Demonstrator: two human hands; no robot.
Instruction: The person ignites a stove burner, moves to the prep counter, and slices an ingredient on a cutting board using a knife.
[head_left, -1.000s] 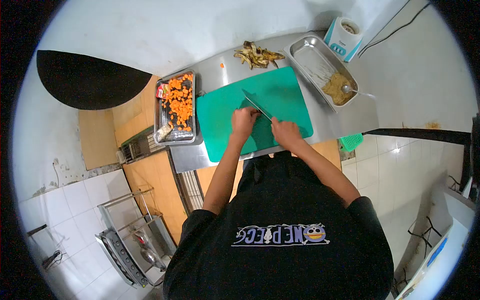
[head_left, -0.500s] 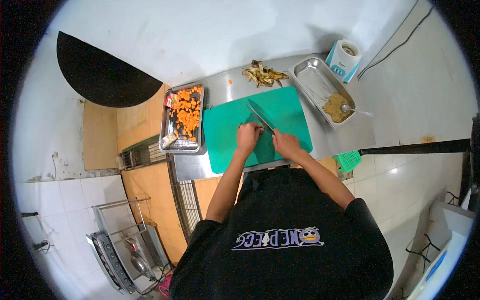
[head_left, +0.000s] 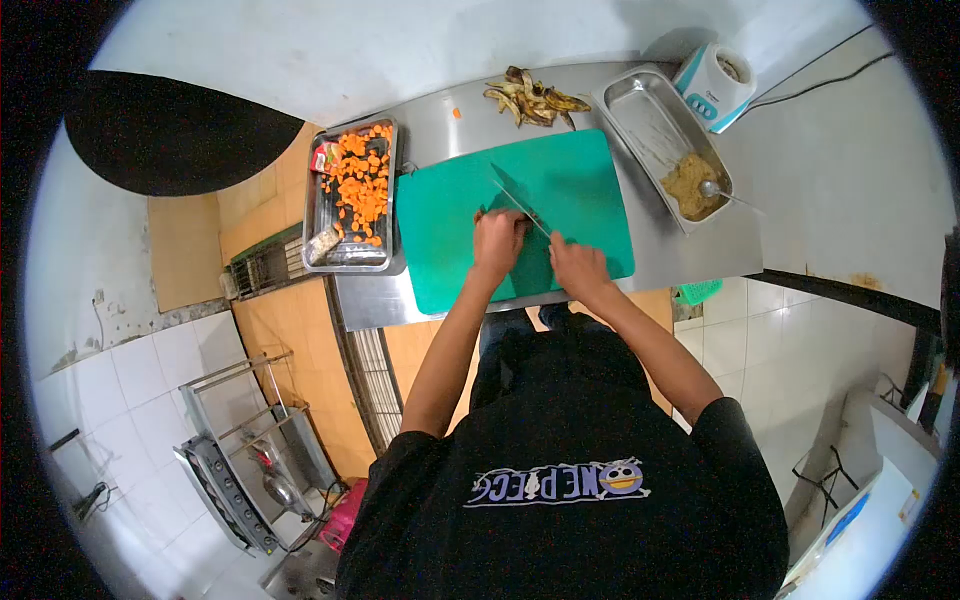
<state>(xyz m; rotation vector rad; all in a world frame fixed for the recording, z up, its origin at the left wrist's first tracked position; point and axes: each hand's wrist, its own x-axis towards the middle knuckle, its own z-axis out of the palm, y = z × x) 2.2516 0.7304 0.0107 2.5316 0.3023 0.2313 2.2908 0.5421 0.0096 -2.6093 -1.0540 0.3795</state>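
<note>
One stainless-steel tabletop (head_left: 690,255) is bearing a green cutting board (head_left: 440,240); just L of it, a metal tray (head_left: 355,263) is holding sliced carrots (head_left: 365,200). L hand (head_left: 499,242) is resting over the board, fingers bent, can't tell if gripping anything. R hand (head_left: 578,268) is gripping a kitchen knife (head_left: 522,208), blade slanting over board.

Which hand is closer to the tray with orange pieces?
Left. The left hand is over the green board, right of the tray; the right hand, holding the knife, is farther away.
</note>
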